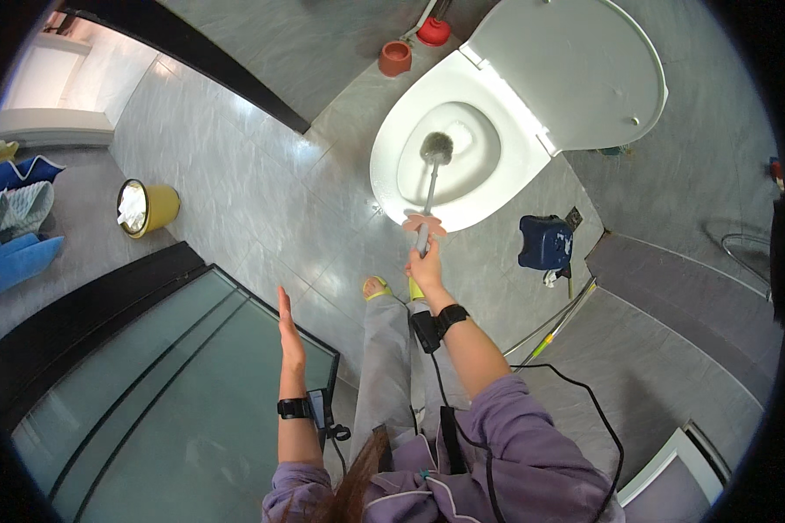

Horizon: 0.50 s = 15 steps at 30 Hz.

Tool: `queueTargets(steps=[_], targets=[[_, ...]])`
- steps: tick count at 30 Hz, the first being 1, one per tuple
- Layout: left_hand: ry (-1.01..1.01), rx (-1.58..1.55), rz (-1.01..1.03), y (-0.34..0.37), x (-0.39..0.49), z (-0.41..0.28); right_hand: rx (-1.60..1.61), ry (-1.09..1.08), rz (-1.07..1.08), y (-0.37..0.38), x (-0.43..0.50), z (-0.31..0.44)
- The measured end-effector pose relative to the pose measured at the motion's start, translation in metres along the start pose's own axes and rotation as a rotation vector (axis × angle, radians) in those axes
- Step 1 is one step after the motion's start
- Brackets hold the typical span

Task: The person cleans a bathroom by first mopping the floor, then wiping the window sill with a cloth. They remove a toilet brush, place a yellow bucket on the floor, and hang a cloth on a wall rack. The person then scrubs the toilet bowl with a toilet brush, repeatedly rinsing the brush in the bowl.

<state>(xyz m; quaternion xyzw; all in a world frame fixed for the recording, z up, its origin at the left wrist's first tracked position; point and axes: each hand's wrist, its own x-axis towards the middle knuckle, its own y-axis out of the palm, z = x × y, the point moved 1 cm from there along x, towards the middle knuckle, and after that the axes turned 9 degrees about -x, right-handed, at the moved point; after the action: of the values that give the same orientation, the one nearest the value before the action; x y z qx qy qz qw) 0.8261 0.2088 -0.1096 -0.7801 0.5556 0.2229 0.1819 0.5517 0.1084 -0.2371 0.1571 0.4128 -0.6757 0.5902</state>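
My right hand [425, 263] is closed around the grey handle of a toilet brush [430, 189] with a pink flower-shaped guard. The brush's round dark bristle head is over the inside of the white toilet bowl [392, 150]; whether it touches the bowl surface I cannot tell. The toilet lid [575, 72] is raised. My left hand [290, 327] is held up to the left of my legs, fingers extended, holding nothing. Both wrists wear black straps with small devices and cables.
A red cup-like holder [395, 59] and a red plunger [434, 31] stand behind the toilet. A dark blue stool [545, 242] is at right, near a long pole [556, 330]. At left are a yellow waste bin [160, 210], hanging towels [16, 212] and a glass door [190, 392].
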Motion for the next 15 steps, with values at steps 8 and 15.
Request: queueTargets(steps=[8, 15], targets=[[-0.004, 0.026, 0.051, 0.002, 0.008, -0.011, -0.093, 0.108, 0.210, -0.028, -0.006, 0.049], [0.018, 0.101, 0.147, 0.015, 0.023, -0.031, 0.049, 0.160, 0.258, -0.024, -0.009, 0.048]])
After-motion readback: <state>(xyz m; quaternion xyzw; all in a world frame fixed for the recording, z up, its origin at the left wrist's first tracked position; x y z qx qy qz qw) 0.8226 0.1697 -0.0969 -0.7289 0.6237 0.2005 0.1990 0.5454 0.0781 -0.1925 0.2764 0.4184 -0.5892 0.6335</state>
